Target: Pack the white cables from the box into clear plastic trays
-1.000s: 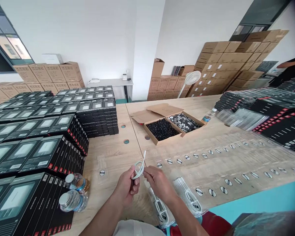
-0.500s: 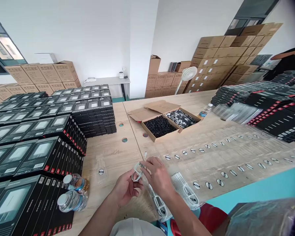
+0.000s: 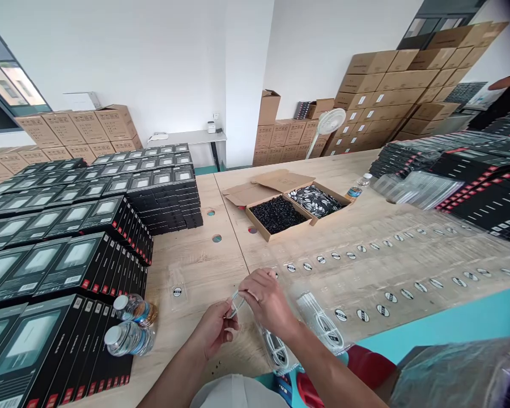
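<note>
My left hand and my right hand meet over the near edge of the wooden table. Both pinch a small coil of white cable between them; my left fingers hold its lower side, my right fingers curl over its top. Right below my right wrist lie clear bags with coiled white cables, and another such bag rests to the right.
Stacks of black boxes fill the left. Two water bottles lie near my left arm. Clear bags with round stickers cover the right side. An open carton of black parts sits mid-table. A person's arm shows far right.
The cable's free end, which stuck up a second ago, is now folded down under my right hand. Both hands have sunk slightly toward me.
</note>
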Demonstrator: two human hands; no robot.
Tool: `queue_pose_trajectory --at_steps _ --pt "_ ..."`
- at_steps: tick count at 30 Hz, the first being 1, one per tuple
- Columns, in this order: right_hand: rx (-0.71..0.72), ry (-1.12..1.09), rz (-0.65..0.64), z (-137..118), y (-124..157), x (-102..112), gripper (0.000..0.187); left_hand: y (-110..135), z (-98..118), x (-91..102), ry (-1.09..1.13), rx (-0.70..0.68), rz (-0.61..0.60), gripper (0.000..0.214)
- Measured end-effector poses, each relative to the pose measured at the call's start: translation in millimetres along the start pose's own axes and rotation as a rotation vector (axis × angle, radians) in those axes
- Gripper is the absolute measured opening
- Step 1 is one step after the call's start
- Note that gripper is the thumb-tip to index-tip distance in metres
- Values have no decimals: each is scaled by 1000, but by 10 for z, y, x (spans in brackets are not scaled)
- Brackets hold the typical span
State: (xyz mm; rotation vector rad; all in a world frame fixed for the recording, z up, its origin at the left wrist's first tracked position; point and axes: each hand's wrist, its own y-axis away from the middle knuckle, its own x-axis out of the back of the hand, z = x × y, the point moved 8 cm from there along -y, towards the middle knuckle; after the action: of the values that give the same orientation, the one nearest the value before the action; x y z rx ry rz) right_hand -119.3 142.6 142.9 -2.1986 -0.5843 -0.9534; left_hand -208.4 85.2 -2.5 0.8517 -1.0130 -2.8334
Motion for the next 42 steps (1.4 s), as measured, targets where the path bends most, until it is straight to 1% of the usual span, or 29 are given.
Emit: queue_pose_trajectory --at_steps 1,3,4,5,6,7,9,10,11,12,13,14,15,16,17,18,19,21,22,23,25,27,29,30,32,35,37,40,42 --pt "-60 -55 46 61 7 11 20 11 -2 -4 25 -9 -2 45" --pt "-243 -189 216 253 65 48 17 47 21 -58 124 -42 -49 44" --pt "-354 -284 314 368 126 45 19 69 41 -98 187 -64 -84 43" --pt "-465 -415 382 475 194 -10 25 91 59 -141 245 -84 -120 43" --pt "-567 -576 394 557 252 -130 35 110 68 -183 292 -95 -154 42" --pt "-650 -756 341 594 288 -304 44 123 64 -224 321 -95 -185 42" --pt "-768 -1085 142 539 324 -681 50 126 37 -275 329 -86 -219 38" --pt "-814 -1197 88 503 338 -804 49 115 18 -281 309 -76 -229 35" --pt "-851 -1266 91 494 346 -866 47 97 -1 -270 274 -63 -235 33" --pt "-874 -1295 141 514 345 -875 46 69 -10 -225 216 -59 -228 35" --pt "-881 -1292 202 552 336 -849 45 33 -3 -137 121 -72 -196 39" --pt "-883 -1263 245 595 324 -811 44 -12 29 9 -28 -106 -124 42" --pt "-886 -1224 251 634 313 -780 43 -54 94 204 -245 -162 -10 41" --pt "-900 -1187 225 668 309 -766 42 -80 200 429 -496 -236 142 36" --pt "-928 -1161 180 698 318 -771 40 -71 350 662 -823 -324 348 32" --pt "-963 -1148 138 723 338 -785 37 -52 486 833 -1163 -388 526 32" --pt "-995 -1148 105 741 363 -802 34 -60 549 1006 -1261 -398 617 34" --pt "-1024 -1156 73 752 394 -829 31 -84 619 1281 -1416 -400 733 31" --pt "-1014 -1152 71 749 392 -833 29 -102 622 1384 -1443 -394 753 30" --pt "-991 -1145 72 744 378 -833 29 -121 615 1454 -1475 -391 760 30" --pt "-941 -1127 73 736 337 -834 29 -162 574 1507 -1518 -394 736 31" --pt "-914 -1119 72 749 302 -846 30 -196 528 1453 -1554 -414 689 32" --pt "-915 -1113 74 787 285 -875 29 -210 501 1310 -1581 -446 637 32" --pt "-920 -1101 73 810 280 -895 28 -205 498 1203 -1592 -469 608 31" --pt "-939 -1029 74 862 276 -937 26 -166 518 921 -1608 -547 542 31" --pt "-955 -873 81 911 257 -985 26 -37 580 389 -1609 -741 413 31" --pt "-939 -832 81 898 225 -1006 29 55 600 86 -1576 -831 322 31" --pt "-882 -821 68 846 179 -966 30 204 617 -207 -1418 -940 192 32" --pt "-847 -795 82 822 176 -863 28 289 641 -283 -1293 -976 137 29"
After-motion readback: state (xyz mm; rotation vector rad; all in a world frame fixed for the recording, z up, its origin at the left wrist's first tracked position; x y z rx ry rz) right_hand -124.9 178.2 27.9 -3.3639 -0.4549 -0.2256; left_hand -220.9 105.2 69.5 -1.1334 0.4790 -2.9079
